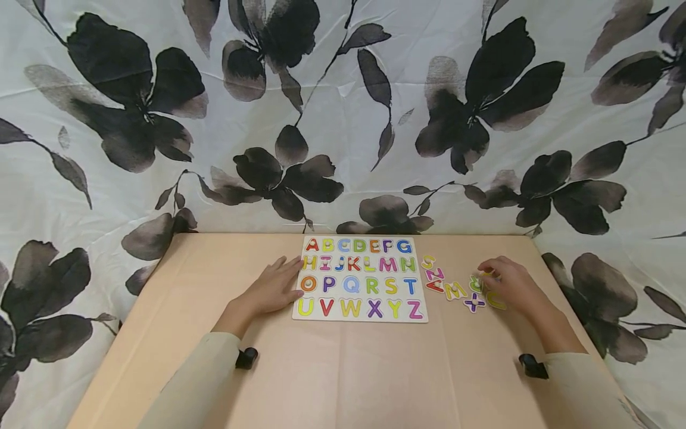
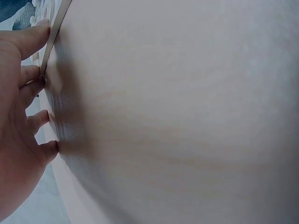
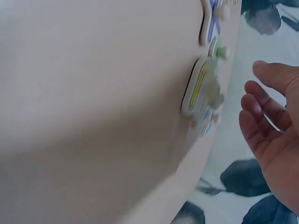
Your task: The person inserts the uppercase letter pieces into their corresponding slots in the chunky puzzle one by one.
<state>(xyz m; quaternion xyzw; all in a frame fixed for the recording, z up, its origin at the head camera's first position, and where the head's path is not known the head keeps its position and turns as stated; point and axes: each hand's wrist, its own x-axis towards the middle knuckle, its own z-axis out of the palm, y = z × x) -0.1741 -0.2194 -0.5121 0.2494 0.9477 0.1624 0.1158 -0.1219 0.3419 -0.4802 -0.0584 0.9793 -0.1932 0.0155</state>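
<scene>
A white alphabet board [image 1: 360, 292] lies on the table with rows of coloured letters from A to Z. My left hand [image 1: 273, 287] rests at its left edge, fingers spread and touching the rim. In the left wrist view, that hand [image 2: 16, 112] meets the board's thin edge. My right hand [image 1: 511, 283] hovers over loose letter pieces, partly hiding some. The right wrist view shows this hand [image 3: 280, 149] with loosely bent fingers and nothing visible between them. Below it stand a yellow letter piece [image 3: 196, 91] and a purple X piece [image 3: 211, 21], both with knobs.
Between the board and the right hand lie a yellow S [image 1: 427, 262], a red letter [image 1: 435, 286], a yellow M [image 1: 455, 291] and a purple X [image 1: 474, 302]. Floral cloth [image 1: 343, 119] hangs behind the beige table [image 1: 375, 369].
</scene>
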